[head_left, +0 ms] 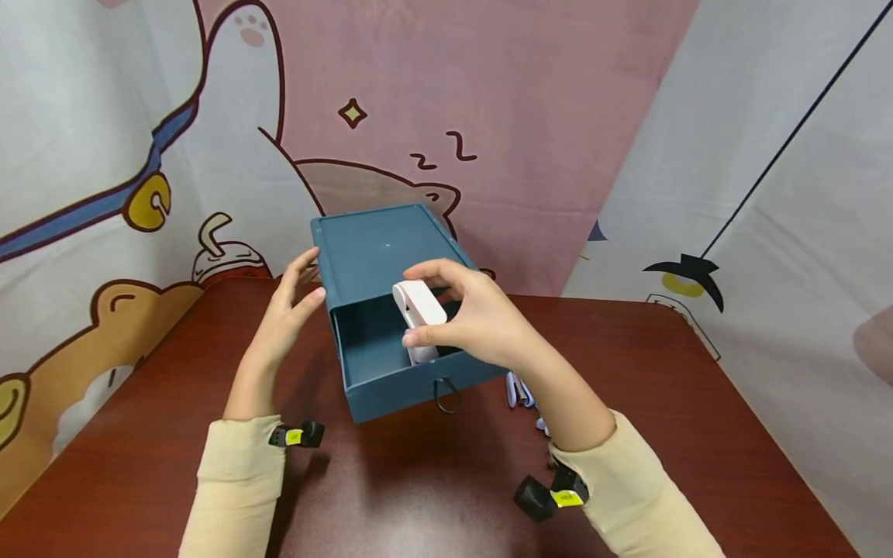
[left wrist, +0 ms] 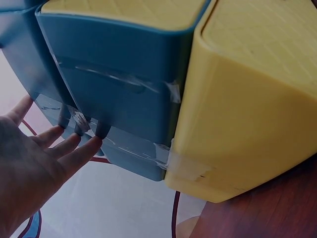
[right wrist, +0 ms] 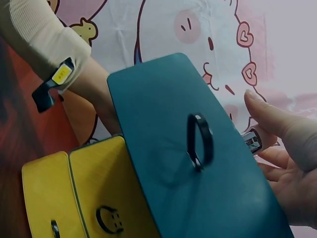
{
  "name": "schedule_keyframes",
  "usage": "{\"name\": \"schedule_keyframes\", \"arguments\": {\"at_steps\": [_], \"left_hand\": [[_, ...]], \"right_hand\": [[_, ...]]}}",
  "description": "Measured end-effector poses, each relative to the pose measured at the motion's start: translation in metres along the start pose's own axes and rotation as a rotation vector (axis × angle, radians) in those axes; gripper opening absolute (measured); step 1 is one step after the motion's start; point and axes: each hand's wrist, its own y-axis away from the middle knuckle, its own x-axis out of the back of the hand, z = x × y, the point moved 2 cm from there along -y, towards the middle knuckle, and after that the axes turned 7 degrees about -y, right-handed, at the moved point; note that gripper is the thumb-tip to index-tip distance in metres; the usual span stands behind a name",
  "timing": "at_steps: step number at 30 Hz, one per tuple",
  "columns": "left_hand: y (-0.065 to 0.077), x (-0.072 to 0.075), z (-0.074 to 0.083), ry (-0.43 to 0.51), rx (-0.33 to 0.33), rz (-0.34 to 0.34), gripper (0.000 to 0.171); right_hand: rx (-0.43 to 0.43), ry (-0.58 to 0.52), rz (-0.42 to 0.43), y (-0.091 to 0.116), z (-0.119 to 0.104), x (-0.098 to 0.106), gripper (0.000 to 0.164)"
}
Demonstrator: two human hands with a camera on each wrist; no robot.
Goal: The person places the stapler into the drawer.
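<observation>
My right hand [head_left: 481, 314] pinches a white, round-ended elongated object [head_left: 422, 302] between thumb and fingers, over the pulled-out teal drawer [head_left: 398, 391]. In the right wrist view, a small metallic end of the white object [right wrist: 251, 142] shows beside the drawer; its exact kind is unclear. The drawer belongs to a teal-topped cabinet [head_left: 384, 248], and a black ring handle [right wrist: 200, 141] hangs on its front. My left hand [head_left: 282, 318] is at the cabinet's left side, fingers spread; in the left wrist view its fingertips touch the teal side [left wrist: 119, 94]. The drawer's right inner part is hidden by my right hand.
Yellow drawers [right wrist: 106, 183] with ring handles lie beside the teal one. Clear tape [left wrist: 124, 141] runs across the cabinet's side. Several small lilac things [head_left: 518, 390] lie on the brown table [head_left: 684, 418], partly behind my right forearm. A printed cloth [head_left: 523, 139] hangs behind.
</observation>
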Motion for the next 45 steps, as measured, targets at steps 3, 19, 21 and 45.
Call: {"name": "schedule_keyframes", "arguments": {"at_steps": [3,19,21,45], "left_hand": [[-0.001,0.000,0.001,-0.005,0.002,-0.002,0.064],[0.000,-0.001,0.001,-0.002,0.011,0.012,0.064],[0.000,-0.001,0.001,0.002,0.011,0.011,0.064],[0.000,-0.001,0.001,0.019,0.014,-0.003,0.063]], "right_hand": [[0.019,0.037,-0.027,-0.004,-0.001,-0.007,0.062],[-0.079,0.099,-0.227,-0.019,0.001,-0.028,0.062],[-0.093,0.119,-0.239,-0.019,0.002,-0.030,0.061],[-0.035,0.193,-0.200,-0.009,0.000,-0.029,0.046]]}}
